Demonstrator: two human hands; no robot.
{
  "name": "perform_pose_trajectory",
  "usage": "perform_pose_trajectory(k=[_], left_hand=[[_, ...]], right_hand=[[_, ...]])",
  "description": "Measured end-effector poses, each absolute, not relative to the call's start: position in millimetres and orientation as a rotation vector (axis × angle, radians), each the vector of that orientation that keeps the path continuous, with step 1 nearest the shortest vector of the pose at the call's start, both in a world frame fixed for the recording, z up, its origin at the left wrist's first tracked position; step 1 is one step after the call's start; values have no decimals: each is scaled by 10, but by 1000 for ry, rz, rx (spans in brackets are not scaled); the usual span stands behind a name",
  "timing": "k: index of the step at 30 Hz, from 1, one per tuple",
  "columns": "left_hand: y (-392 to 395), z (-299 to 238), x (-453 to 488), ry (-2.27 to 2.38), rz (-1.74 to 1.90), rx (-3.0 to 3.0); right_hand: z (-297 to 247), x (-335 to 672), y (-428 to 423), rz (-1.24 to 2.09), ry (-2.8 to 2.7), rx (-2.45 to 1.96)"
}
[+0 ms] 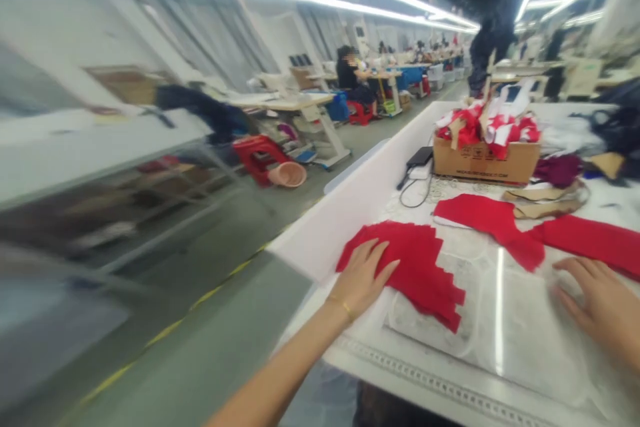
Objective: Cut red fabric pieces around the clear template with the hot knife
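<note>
My left hand [367, 273] lies with spread fingers on a fanned stack of red fabric pieces [417, 263] at the table's left side. The stack's stepped edges face right and toward me. Over the table on the right, my right hand [597, 297] is slightly blurred, its fingers curved and apart with nothing seen between them. Just beyond it lie one red fabric piece [493, 220] and another long red fabric piece [595, 240], their ends meeting.
A cardboard box [485, 163] of red and white scraps stands at the back. Near it are a black device with a cable [420, 159], tan strips [545, 203] and maroon cloth [557, 170]. A raised white board [370, 197] borders the table's left. Farther off, a person [353, 77] sits.
</note>
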State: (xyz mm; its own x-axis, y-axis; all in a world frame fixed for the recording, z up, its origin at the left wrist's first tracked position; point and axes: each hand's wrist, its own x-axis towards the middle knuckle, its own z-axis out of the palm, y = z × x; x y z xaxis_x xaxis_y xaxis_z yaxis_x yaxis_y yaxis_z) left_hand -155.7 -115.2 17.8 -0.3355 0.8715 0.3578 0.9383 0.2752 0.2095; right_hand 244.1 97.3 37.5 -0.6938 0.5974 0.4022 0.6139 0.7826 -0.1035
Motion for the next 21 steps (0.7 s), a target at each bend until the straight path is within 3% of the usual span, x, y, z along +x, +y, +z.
perform_pose_trajectory(k=[6, 10, 16, 21], left_hand=[[-1154, 72, -1795, -2393, -497, -1701], [-882, 229, -1687, -2146, -543, -1864], [-211, 522, -662, -1602, -614, -2339], [432, 469, 202, -1439, -503, -2449]], right_hand=[[156, 2678, 1117, -207, -2537, -1111], [108, 2779, 1117, -178, -2524, -1159], [251, 2813, 1120, -58, -2408, -1210], [314, 2819, 1182, 110, -2342, -1302]])
